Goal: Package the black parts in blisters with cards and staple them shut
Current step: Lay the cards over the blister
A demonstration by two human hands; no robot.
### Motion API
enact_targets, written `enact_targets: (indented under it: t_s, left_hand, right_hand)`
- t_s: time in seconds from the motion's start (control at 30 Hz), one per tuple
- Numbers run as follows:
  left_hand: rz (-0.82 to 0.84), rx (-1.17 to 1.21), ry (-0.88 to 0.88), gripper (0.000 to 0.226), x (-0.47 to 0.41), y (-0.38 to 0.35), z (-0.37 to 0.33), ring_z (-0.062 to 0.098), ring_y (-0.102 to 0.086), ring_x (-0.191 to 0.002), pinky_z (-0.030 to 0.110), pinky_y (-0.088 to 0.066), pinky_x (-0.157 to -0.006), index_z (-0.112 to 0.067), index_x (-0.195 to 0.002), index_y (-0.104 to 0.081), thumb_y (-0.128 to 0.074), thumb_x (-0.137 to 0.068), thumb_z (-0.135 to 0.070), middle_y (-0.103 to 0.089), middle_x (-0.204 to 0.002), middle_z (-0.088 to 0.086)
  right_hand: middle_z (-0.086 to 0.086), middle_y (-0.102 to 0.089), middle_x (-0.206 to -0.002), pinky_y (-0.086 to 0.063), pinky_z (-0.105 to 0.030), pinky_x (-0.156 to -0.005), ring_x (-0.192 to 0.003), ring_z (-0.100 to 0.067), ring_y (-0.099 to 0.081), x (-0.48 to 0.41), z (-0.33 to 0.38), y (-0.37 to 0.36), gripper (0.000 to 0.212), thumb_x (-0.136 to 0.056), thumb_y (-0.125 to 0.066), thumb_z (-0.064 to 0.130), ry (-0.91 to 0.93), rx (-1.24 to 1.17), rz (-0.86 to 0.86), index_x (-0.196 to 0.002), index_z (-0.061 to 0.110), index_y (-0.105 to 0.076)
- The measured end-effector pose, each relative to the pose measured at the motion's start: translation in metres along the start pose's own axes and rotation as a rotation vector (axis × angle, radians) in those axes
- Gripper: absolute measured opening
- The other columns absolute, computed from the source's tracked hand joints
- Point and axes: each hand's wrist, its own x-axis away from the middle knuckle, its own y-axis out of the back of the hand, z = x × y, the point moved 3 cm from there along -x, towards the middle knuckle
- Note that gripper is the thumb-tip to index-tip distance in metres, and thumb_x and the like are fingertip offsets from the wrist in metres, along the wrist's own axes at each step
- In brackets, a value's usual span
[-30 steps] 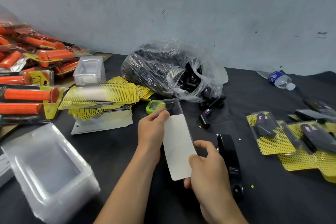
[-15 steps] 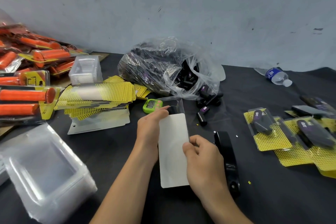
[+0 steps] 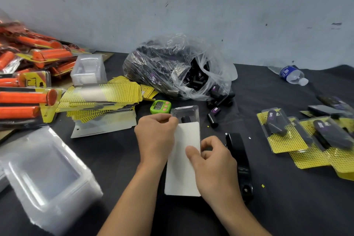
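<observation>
The counter [image 3: 287, 207] is covered in matt black cloth. The card [image 3: 182, 174] is plain white paperboard, smooth and matt. The blister [image 3: 188, 111] showing past its far end is clear glossy plastic, as is the stack of blisters [image 3: 47, 174] at the near left corner. The stapler [image 3: 238, 157] has a glossy black shell. The bag [image 3: 172, 63] near the far edge is thin, crinkled film that catches the light. The yellow cards [image 3: 107, 92] look like printed paperboard; the timer [image 3: 160, 106] is green plastic.

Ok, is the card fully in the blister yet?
Not fully: the blister top, black part visible, lies uncovered beyond the upper edge of the card.
</observation>
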Motion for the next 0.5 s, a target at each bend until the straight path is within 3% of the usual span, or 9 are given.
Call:
enact_targets:
  t_s: [0.13, 0.3, 0.33, 0.43, 0.5]
  left_hand:
    - [0.064, -0.170, -0.138, 0.015, 0.004, -0.005, 0.000, -0.011, -0.063, -0.070, 0.005, -0.043, -0.051, -0.021, -0.077, -0.082, -0.069, -0.085, -0.019, -0.065, -0.058, -0.020]
    - [0.129, -0.137, -0.073, 0.013, -0.005, -0.004, 0.005, -0.018, -0.061, -0.065, 0.001, -0.041, -0.052, -0.022, -0.082, -0.083, -0.072, -0.087, -0.018, -0.061, -0.053, -0.032]
    - [0.137, -0.104, -0.032, 0.010, -0.007, -0.003, 0.006, -0.015, -0.063, -0.064, 0.004, -0.046, -0.055, -0.023, -0.084, -0.084, -0.074, -0.086, -0.019, -0.064, -0.057, -0.032]
    - [0.158, 0.017, 0.101, 0.010, -0.011, 0.001, 0.010, 0.005, -0.071, -0.059, 0.029, -0.062, -0.060, -0.024, -0.081, -0.083, -0.079, -0.083, -0.016, -0.074, -0.066, -0.016]
    - [0.150, 0.006, 0.088, 0.016, -0.010, 0.001, 0.010, 0.010, -0.072, -0.058, 0.031, -0.063, -0.056, -0.029, -0.075, -0.080, -0.077, -0.083, -0.015, -0.074, -0.066, -0.014]
  right_hand:
    - [0.009, -0.064, -0.056, -0.041, -0.014, -0.054, -0.054, -0.005, -0.056, -0.001, -0.002, -0.001, 0.026, -0.089, -0.072, 0.022, -0.009, -0.013, -0.009, -0.094, 0.030, -0.047]
    - [0.007, -0.058, -0.058, -0.040, -0.014, -0.053, -0.054, -0.006, -0.052, -0.004, -0.006, -0.002, 0.019, -0.098, -0.062, 0.018, -0.018, -0.012, -0.007, -0.101, 0.033, -0.051]
    - [0.007, -0.059, -0.062, -0.040, -0.015, -0.052, -0.056, -0.006, -0.052, -0.005, -0.007, -0.002, 0.018, -0.099, -0.061, 0.017, -0.021, -0.014, -0.007, -0.101, 0.032, -0.051]
    - [0.004, -0.064, -0.070, -0.040, -0.016, -0.050, -0.062, -0.010, -0.055, -0.005, -0.008, -0.002, 0.016, -0.101, -0.058, 0.016, -0.031, -0.023, -0.002, -0.100, 0.031, -0.052]
    - [0.002, -0.066, -0.071, -0.042, -0.014, -0.052, -0.063, -0.010, -0.057, -0.005, -0.008, -0.003, 0.015, -0.101, -0.057, 0.016, -0.027, -0.021, -0.007, -0.099, 0.030, -0.052]
